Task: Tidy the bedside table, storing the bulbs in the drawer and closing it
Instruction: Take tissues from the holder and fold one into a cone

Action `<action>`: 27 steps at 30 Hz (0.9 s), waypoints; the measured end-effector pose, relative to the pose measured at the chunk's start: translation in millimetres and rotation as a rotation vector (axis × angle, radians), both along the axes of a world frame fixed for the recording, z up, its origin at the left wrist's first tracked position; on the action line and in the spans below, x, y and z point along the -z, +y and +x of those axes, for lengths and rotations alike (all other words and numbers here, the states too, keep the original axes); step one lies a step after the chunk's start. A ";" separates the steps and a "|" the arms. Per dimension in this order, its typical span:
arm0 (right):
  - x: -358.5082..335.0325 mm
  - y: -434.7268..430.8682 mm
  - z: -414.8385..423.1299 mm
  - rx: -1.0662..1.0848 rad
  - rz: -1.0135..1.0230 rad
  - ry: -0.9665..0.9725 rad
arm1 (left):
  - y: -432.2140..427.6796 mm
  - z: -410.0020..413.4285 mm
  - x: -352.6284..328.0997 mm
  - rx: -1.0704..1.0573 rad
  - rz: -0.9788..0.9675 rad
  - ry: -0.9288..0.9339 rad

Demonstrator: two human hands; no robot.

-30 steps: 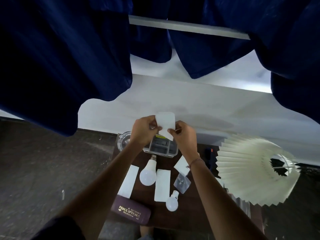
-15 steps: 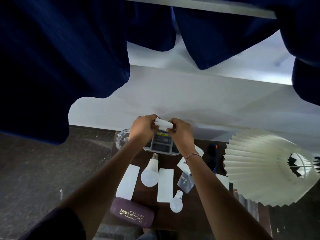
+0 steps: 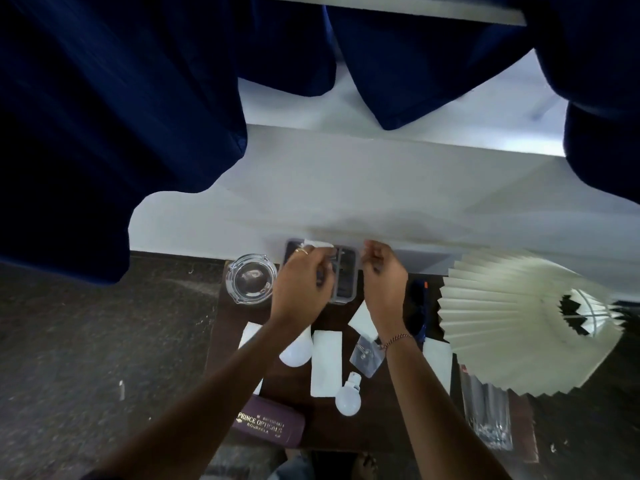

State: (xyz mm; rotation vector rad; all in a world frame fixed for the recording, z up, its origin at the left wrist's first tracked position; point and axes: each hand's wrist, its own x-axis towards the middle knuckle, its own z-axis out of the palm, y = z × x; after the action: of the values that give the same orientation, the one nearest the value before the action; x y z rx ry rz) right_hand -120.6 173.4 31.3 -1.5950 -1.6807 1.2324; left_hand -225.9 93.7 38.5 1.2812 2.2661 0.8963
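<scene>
Head view shows our left hand [image 3: 300, 289] pinching a folded paper [image 3: 318, 244] over the gray tray [image 3: 341, 271], likely to tuck it away; our right hand [image 3: 382, 275] hovers loose, empty. Both bulbs [image 3: 348, 398] lie on the table [image 3: 374, 420].

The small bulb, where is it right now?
The small bulb lies near the front of the table, just right of a white paper strip and in front of a clear plastic bag, between the person's forearms.
</scene>
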 end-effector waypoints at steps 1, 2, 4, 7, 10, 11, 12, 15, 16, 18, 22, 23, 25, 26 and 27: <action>1.4 -4.0 7.8 0.066 -0.030 0.018 | -1.0 11.4 2.0 0.044 -0.003 -0.038; 2.8 -8.1 15.5 0.121 -0.063 0.036 | -1.7 23.0 4.5 0.080 -0.006 -0.075; 8.8 -15.6 31.5 0.190 -0.129 0.062 | -1.5 46.8 8.6 0.121 -0.029 -0.146; 19.3 -25.5 52.8 0.258 -0.209 0.086 | 1.6 77.1 16.2 0.138 -0.132 -0.307; 28.4 -31.8 66.7 0.305 -0.335 0.095 | 7.5 97.4 26.0 0.155 -0.281 -0.439; 31.3 -33.0 69.9 0.318 -0.381 0.094 | 10.4 101.3 28.8 0.146 -0.337 -0.488; 33.8 -33.7 72.3 0.332 -0.419 0.098 | 14.0 104.0 31.4 0.119 -0.391 -0.538; 43.3 -35.1 77.5 0.358 -0.496 0.097 | 27.7 104.3 42.3 0.016 -0.540 -0.623; 46.0 -34.8 78.1 0.368 -0.509 0.102 | 33.1 103.1 45.5 -0.005 -0.572 -0.629; 52.2 -33.6 77.8 0.366 -0.533 0.103 | 43.6 100.4 50.1 -0.017 -0.610 -0.618; 57.5 -29.9 75.0 0.341 -0.563 0.090 | 57.4 100.3 53.0 -0.055 -0.610 -0.636; 58.3 -29.7 74.4 0.347 -0.558 0.115 | 58.3 100.8 53.9 -0.069 -0.603 -0.646; 58.7 -27.7 71.6 0.331 -0.555 0.122 | 61.0 101.4 58.3 -0.096 -0.596 -0.652; 60.4 -26.7 69.6 0.317 -0.563 0.122 | 62.1 101.8 59.5 -0.100 -0.590 -0.639; 63.4 -26.3 67.9 0.303 -0.575 0.124 | 62.5 101.8 60.5 -0.098 -0.585 -0.615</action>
State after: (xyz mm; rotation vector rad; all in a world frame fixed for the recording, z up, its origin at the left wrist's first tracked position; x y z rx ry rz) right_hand -52.7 147.1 -32.1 -1.9554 -1.0012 1.7000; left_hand -124.0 156.3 -21.9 0.5421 1.8841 0.4936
